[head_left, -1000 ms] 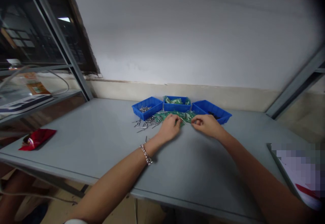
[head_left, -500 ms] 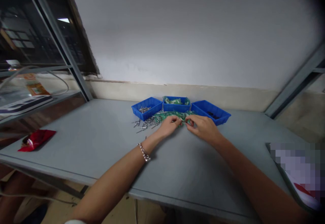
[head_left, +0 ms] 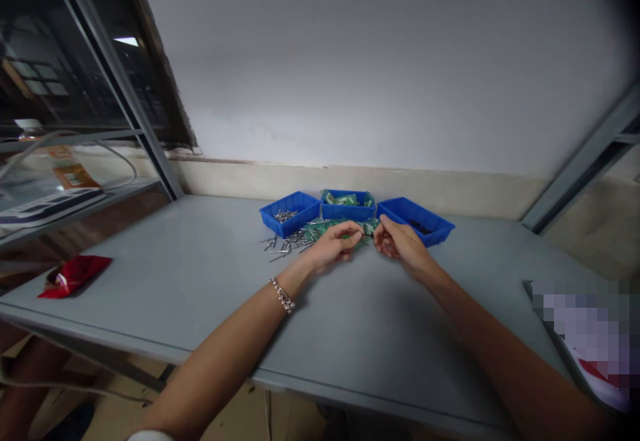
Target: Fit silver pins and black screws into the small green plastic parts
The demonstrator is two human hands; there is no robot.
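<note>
My left hand (head_left: 339,244) is over the table in front of the middle blue bin, thumb and fingertips pinched on something too small to make out. Just to its right, my right hand (head_left: 397,244) has curled fingers; whether it holds anything is hidden. A small gap separates the two hands. Thin metal pins (head_left: 283,248) lie loose left of my left hand. Behind the hands is green plastic packing (head_left: 315,229). The left blue bin (head_left: 283,229) holds more metal pieces, the middle blue bin (head_left: 349,212) green-and-white packets, and the right blue bin (head_left: 440,233) dark small parts.
A red packet (head_left: 80,274) lies at the table's left. On the side shelf are a white device (head_left: 55,204) and an orange-labelled bottle (head_left: 75,176). A blurred-out flat object (head_left: 585,334) rests at the right edge. Part of a person's leg shows at lower left.
My hands have moved apart; before, they met at a thin metal piece between their fingertips. My right hand has turned and its fingers have curled. The bins have not moved.
</note>
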